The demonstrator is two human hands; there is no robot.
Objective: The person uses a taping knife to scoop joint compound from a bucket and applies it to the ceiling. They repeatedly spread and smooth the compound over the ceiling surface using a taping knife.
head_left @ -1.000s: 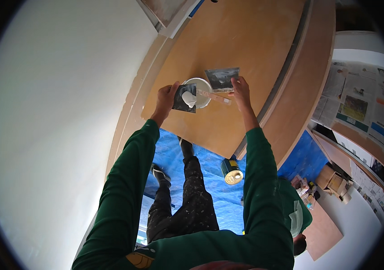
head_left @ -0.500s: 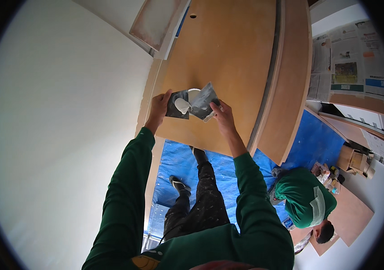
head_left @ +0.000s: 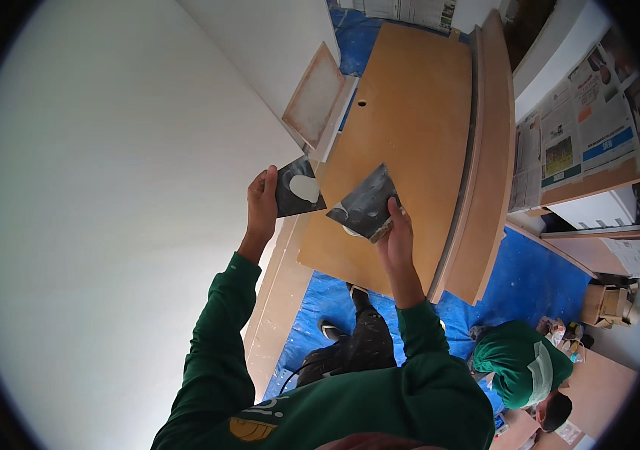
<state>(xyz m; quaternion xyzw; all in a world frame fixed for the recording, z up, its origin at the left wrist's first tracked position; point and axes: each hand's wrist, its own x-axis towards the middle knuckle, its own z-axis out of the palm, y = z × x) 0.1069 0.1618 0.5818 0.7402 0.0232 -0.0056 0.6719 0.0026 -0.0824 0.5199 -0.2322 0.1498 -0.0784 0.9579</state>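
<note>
My left hand [head_left: 262, 204] grips the edge of a dark, square putty spreader [head_left: 287, 201]. A smooth white blob of putty [head_left: 305, 188] lies on its face. In my right hand [head_left: 398, 244], thumb on top, is a second dark putty spreader [head_left: 369, 199], smeared with grey-white and crusted along its lower edge. The two spreaders are slightly apart, their near corners facing each other. Under the right spreader a white rounded edge [head_left: 351, 231] peeks out above the wooden board [head_left: 417, 135]; most of it is hidden, so I cannot tell what it is.
A white wall [head_left: 110, 225] rises close on my left. A framed panel [head_left: 316, 97] leans beyond my left hand. Blue sheeting [head_left: 530, 262] covers the floor. At lower right a co-worker in green [head_left: 515, 367] bends down near cardboard boxes [head_left: 605, 304]. Newspaper [head_left: 560, 142] covers the right side.
Both hands have moved apart, separating the spreaders. The putty blob now lies flatter on the left spreader. My view has shifted, showing more of the board's far end.
</note>
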